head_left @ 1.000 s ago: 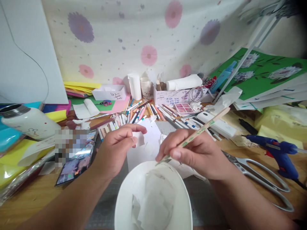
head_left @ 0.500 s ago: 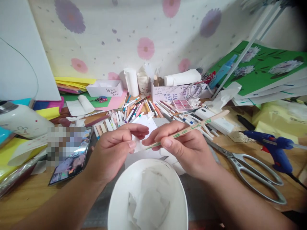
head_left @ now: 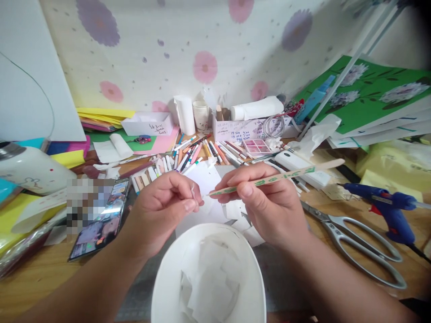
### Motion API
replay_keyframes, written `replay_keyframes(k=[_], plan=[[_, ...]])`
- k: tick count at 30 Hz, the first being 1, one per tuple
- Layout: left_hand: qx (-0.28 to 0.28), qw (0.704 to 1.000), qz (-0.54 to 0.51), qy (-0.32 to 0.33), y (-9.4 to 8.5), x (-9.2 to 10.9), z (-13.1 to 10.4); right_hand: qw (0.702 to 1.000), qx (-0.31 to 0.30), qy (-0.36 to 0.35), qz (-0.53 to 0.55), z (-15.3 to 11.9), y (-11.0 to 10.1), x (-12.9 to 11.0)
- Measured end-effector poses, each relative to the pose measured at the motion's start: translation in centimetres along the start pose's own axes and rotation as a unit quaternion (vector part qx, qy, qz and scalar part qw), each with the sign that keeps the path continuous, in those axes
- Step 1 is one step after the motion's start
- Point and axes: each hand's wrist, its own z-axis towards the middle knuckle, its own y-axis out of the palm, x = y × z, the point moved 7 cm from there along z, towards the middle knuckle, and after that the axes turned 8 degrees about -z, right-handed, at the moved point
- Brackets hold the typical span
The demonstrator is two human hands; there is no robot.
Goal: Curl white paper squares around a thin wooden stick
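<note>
My right hand (head_left: 266, 202) is closed around a flat wooden stick (head_left: 286, 176) with green markings. The stick slants up to the right, and its narrow end points at my left hand (head_left: 168, 206). Between the left thumb and fingers is a small white scrap (head_left: 194, 192), thin like paper or tissue, mostly hidden by the fingers. Only a small gap parts the stick's tip from the left fingertips. Below both hands stands a white bin (head_left: 163, 273) with crumpled white paper (head_left: 215, 278) inside.
Scissors (head_left: 353, 242) and a blue glue gun (head_left: 387, 202) lie at the right. A phone (head_left: 101, 224) and a white bottle-like container (head_left: 30, 170) are at the left. Several markers (head_left: 198, 150) spread across the table's back, before a white box (head_left: 235, 130) and paper cups (head_left: 201, 115).
The stick has shifted right and tilted flatter in my right hand, its tip drawing back from the left fingers. My left fingers have curled tighter around the white scrap.
</note>
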Motion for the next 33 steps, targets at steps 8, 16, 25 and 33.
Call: replay_keyframes(k=[8,16,25,33], plan=[[-0.002,0.996,-0.055,-0.074,0.2,-1.1,-0.4,0.992,-0.022,-0.063,-0.11,-0.4,0.6,-1.7],[-0.007,0.992,-0.094,-0.086,0.5,-1.4,-0.1,0.989,-0.041,-0.076,-0.119,-0.4,0.7,-2.1],[0.006,0.991,-0.09,-0.102,0.4,-1.2,-0.1,0.985,-0.047,-0.096,-0.137,-0.3,0.8,-2.8],[0.022,0.989,-0.09,-0.117,0.2,-1.5,-0.2,0.981,-0.057,-0.114,-0.149,-0.3,1.0,-2.9]])
